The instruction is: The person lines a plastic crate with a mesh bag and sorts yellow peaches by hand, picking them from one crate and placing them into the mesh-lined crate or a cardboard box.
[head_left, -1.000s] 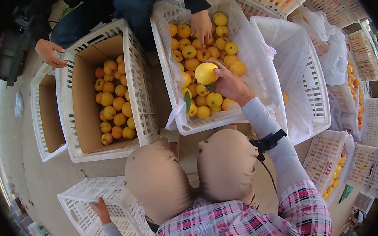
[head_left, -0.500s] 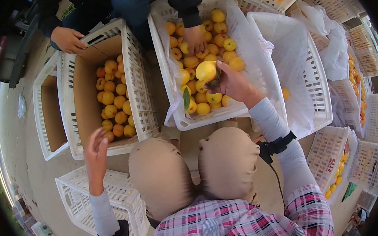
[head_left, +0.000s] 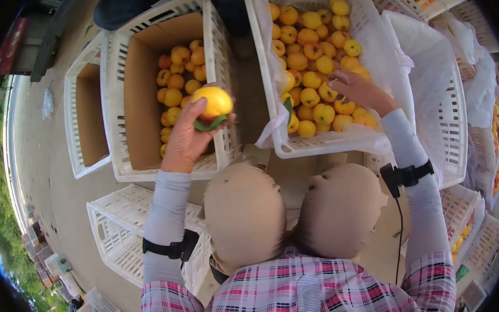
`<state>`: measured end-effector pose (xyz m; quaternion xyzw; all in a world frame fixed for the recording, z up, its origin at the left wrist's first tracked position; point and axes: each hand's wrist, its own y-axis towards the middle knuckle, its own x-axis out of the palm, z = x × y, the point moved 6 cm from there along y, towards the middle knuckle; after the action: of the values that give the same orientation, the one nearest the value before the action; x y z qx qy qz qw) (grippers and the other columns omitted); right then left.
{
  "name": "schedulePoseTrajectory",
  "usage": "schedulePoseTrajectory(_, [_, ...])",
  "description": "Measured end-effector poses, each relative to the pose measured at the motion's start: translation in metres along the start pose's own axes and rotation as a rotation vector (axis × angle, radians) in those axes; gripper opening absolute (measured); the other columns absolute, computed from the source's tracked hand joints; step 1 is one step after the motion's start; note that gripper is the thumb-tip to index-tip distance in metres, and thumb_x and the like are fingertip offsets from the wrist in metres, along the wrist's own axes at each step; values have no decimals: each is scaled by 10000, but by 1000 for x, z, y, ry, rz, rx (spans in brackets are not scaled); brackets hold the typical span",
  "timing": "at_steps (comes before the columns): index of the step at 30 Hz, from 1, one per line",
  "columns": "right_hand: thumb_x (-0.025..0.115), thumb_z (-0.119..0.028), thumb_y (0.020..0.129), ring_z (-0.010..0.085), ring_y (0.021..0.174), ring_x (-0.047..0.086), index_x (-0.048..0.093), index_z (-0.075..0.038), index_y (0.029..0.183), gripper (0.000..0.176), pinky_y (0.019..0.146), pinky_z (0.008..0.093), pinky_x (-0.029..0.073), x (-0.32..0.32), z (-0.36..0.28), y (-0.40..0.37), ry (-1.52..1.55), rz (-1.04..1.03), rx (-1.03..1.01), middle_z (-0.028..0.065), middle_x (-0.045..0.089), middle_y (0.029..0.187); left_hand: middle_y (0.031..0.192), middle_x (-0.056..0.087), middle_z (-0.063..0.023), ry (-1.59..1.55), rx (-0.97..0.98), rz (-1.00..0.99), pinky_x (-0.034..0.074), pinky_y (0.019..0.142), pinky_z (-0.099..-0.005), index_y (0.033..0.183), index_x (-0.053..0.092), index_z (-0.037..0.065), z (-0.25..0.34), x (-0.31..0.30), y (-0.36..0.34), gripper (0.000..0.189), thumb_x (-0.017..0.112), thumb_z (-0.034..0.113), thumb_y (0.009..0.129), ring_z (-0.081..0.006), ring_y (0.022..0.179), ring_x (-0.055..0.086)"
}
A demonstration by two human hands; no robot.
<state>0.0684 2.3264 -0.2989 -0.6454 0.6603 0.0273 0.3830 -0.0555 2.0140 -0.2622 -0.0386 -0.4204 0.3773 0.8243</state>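
My left hand [head_left: 185,139] is closed around a large yellow peach [head_left: 215,101] with a green leaf [head_left: 210,124] under it. It holds the peach up over the right side of the cardboard-lined crate [head_left: 118,107], where more peaches [head_left: 180,82] lie. Over the plastic-lined crate [head_left: 275,116] on the right, my right hand [head_left: 364,91] reaches in from the front right. Its fingers are apart and slightly bent, just above the yellow peaches [head_left: 311,81], with nothing held in them.
A lined white crate [head_left: 454,110] stands to the right, with stacked crates of fruit [head_left: 497,142] beyond. Another cardboard-lined crate [head_left: 75,134] is at far left. A white crate [head_left: 117,225] sits beside my left knee. Part of another person's leg [head_left: 124,10] shows at the top.
The leafy peach has passed from my right hand to my left, which has risen over the cardboard-lined crate. The other person's hands have left the crates. The view has shifted.
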Motion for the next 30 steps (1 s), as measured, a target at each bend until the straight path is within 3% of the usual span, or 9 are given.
schedulePoseTrajectory(3, [593, -323, 807, 330, 911, 603, 582, 3, 1057, 411, 784, 378, 479, 21, 34, 24, -630, -14, -171, 203, 624, 948, 1090, 509, -93, 432, 177, 250, 522, 831, -391, 1214, 439, 53, 34, -49, -18, 418, 603, 178, 850, -190, 971, 544])
schedulePoseTrajectory(7, [643, -321, 768, 324, 879, 615, 584, -1, 1035, 420, 768, 386, 488, 62, 38, 38, -687, -151, -233, 177, 636, 915, 1103, 496, -81, 558, -57, 466, 525, 808, -377, 1213, 446, 61, 15, -129, -28, 430, 593, 270, 868, -178, 981, 531])
schedulePoseTrajectory(9, [693, -324, 713, 305, 859, 624, 615, -11, 941, 394, 741, 392, 496, 83, 51, 39, -898, -328, -85, 158, 642, 890, 1094, 519, -92, 684, -219, 595, 506, 774, -318, 1235, 448, 49, 0, -163, -31, 499, 632, 297, 843, -169, 966, 542])
schedulePoseTrajectory(15, [700, -334, 688, 297, 788, 634, 643, -40, 803, 321, 680, 392, 502, 100, 60, 40, -925, -182, -100, 139, 649, 806, 1027, 568, -157, 1282, -306, 408, 457, 757, -268, 1228, 459, -8, -8, -163, -10, 537, 669, 229, 795, -186, 888, 573])
schedulePoseTrajectory(19, [661, -379, 716, 314, 752, 630, 632, -28, 852, 377, 663, 401, 499, 83, 64, 44, -893, -212, -69, 133, 648, 767, 1071, 564, -188, 1421, -286, 345, 456, 798, -302, 1224, 462, -29, -13, -161, -12, 533, 656, 220, 795, -216, 910, 579])
schedulePoseTrajectory(22, [633, -412, 726, 326, 777, 619, 596, -1, 922, 456, 672, 401, 495, 71, 88, 49, -639, -61, -5, 150, 646, 826, 1112, 560, -196, 1516, -256, 252, 455, 824, -318, 1220, 471, -32, -16, -164, -11, 524, 648, 225, 799, -244, 944, 583])
schedulePoseTrajectory(24, [649, -418, 710, 324, 814, 610, 557, 21, 955, 511, 699, 406, 490, 75, 83, 36, -623, -38, -76, 171, 633, 898, 1145, 558, -184, 1727, 104, 299, 452, 846, -316, 1211, 484, -33, -7, -157, -5, 491, 631, 214, 813, -248, 957, 590])
schedulePoseTrajectory(27, [658, -444, 705, 320, 838, 603, 534, 21, 994, 562, 725, 409, 487, 91, 64, 28, -849, -188, -157, 185, 619, 939, 1154, 559, -181, 1385, 18, 350, 445, 862, -307, 1199, 496, -37, -5, -155, -4, 454, 615, 194, 827, -245, 968, 590])
schedulePoseTrajectory(30, [663, -459, 692, 327, 825, 604, 540, 14, 995, 576, 724, 409, 488, 96, 64, 34, -890, -223, -228, 191, 617, 921, 1154, 571, -162, 1359, -48, 389, 440, 870, -294, 1191, 507, -35, 0, -143, -9, 416, 596, 178, 846, -215, 980, 588])
